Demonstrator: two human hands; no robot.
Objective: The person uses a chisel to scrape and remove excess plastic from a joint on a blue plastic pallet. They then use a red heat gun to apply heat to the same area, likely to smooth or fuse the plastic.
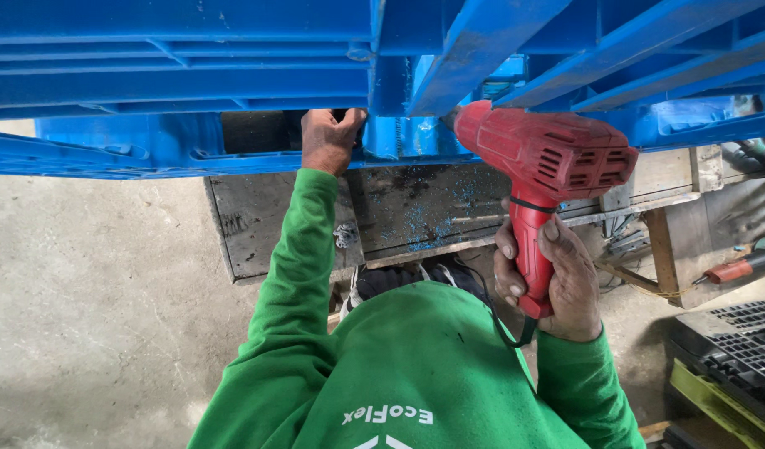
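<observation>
A large blue plastic pallet (pixel 174 75) stands on edge across the top of the head view, resting on a worn wooden workbench (pixel 415 212). My left hand (pixel 329 138), in a green sleeve, grips the pallet's lower rim beside a rectangular opening. My right hand (pixel 557 283) is closed around the handle of a red corded electric drill (pixel 549 158). The drill's nose points up and left into the blue ribs near the pallet's middle; its bit is hidden. Blue plastic shavings (pixel 424 224) lie scattered on the bench below it.
Bare concrete floor (pixel 91 291) fills the left. A black plastic pallet (pixel 744 345) and a yellow-green piece lie at the lower right. Another red-handled tool (pixel 736 270) rests near the bench's right leg, with cables and clutter behind.
</observation>
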